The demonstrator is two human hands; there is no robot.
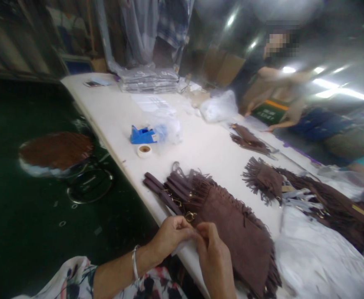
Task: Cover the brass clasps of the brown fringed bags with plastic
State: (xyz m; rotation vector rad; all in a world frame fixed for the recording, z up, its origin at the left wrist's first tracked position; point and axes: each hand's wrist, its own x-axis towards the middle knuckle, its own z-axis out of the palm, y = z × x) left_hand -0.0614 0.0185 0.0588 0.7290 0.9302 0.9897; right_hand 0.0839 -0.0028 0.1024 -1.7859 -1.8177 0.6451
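My left hand (168,236), with a silver bangle at the wrist, is closed in a pinch at the table's near edge. Close against it is my right hand (215,259), its thumb and fingers pinched too. A thin whitish scrap (182,246) shows beneath the fingers; what exactly they grip is too small and blurred to name. Just beyond both hands lies a brown fringed bag (232,224) on the white table (197,149). Brown straps (161,192) with gold-coloured metal rings lie at its left end.
A blue tape dispenser (143,135) and a tape roll (144,150) sit farther back. More fringed brown bags (266,180) and clear plastic (322,257) lie rightward. A co-worker (272,95) stands across the table. A brown-topped stool (57,151) is at left.
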